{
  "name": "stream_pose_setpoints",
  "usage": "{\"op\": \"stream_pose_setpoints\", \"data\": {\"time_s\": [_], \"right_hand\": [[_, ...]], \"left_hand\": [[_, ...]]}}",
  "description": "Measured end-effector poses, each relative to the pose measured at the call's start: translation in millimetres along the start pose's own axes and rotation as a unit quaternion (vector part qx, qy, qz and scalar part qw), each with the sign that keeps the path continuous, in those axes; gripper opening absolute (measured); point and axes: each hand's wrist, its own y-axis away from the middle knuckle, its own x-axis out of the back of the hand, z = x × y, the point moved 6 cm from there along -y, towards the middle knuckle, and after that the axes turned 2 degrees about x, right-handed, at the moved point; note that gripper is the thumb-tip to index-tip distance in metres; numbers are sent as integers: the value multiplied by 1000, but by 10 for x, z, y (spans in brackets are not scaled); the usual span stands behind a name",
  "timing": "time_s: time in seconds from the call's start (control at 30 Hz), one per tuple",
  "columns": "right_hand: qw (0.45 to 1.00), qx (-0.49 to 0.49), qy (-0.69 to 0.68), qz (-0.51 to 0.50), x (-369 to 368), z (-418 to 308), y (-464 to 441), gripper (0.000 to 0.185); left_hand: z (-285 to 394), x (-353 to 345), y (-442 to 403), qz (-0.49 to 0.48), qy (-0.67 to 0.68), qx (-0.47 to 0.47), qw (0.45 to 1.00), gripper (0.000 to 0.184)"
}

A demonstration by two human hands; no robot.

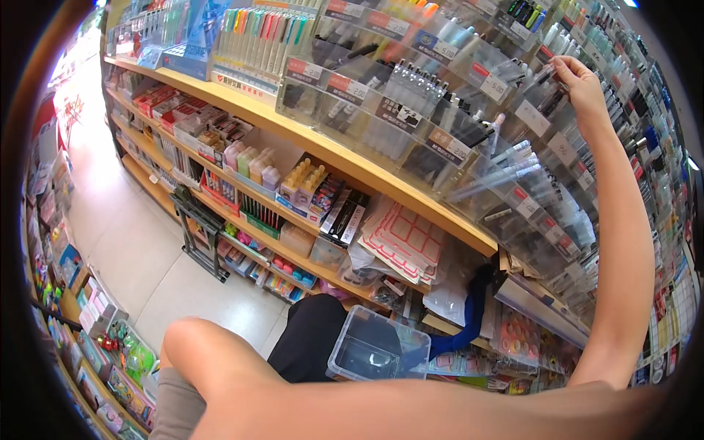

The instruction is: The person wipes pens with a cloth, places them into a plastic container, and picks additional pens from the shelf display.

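Note:
My right hand (579,82) reaches up to the clear tiered pen rack at the upper right. Its thumb and fingers are pinched on the top of a pen (544,75) standing in a compartment. Labelled bins of pens surround it, with a price card (532,117) just below. My left forearm (425,411) crosses the bottom of the view, and my left hand cannot be made out. A transparent plastic box (378,343) stands low in the middle, near a dark-clothed knee (312,334).
A wooden shelf edge (293,125) runs diagonally under the pen rack. Lower shelves hold boxed stationery and red-framed label sheets (407,238). A black folding stool (199,235) stands on the tiled floor (139,242). More goods line the left shelves.

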Motion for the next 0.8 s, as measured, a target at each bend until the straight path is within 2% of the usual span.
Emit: {"op": "stream_pose_setpoints", "data": {"time_s": [0.13,0.2,0.23,0.27,0.3,0.33,0.37,0.43,0.47,0.5,0.53,0.6,0.77,0.8], "right_hand": [[995,-40,-86,-10,96,29,18,20],[995,-44,-85,-24,102,57,18,22],[995,-52,-75,-33,93,67,19,21],[995,-59,-64,-42,74,70,28,21],[989,-56,-113,-74,-6,31,72,20],[994,-24,-54,-89,-47,2,67,19],[994,-12,-17,-106,-80,-10,70,19],[992,-5,41,-123,-112,-77,100,18],[989,5,71,-129,-104,-70,88,18],[985,14,101,-136,-106,-41,74,18],[981,21,130,-144,-111,-30,70,18],[981,42,142,-125,-113,-58,71,18],[990,87,90,-62,-181,3,-48,18],[983,92,142,-68,-206,-36,-46,20]], "left_hand": [[-17,342,371,102,-78,22,991,16],[-312,616,698,204,-159,124,958,16],[-585,717,910,249,-226,230,913,17],[-867,824,1121,243,-290,338,862,17],[-1215,915,1407,223,-351,383,825,19],[-1546,957,1752,174,-446,421,770,23],[-1826,944,2063,134,-482,467,729,24],[-2189,800,2485,-17,-548,543,636,28],[-2416,744,2732,-57,-477,611,630,34],[-2571,663,2932,4,-366,652,664,37],[-2574,558,2917,4,-293,633,717,36],[-2667,422,3008,-22,-263,614,744,38],[-2589,413,3035,-4,-277,641,716,37],[-2582,430,3024,3,-292,636,714,37]]}}
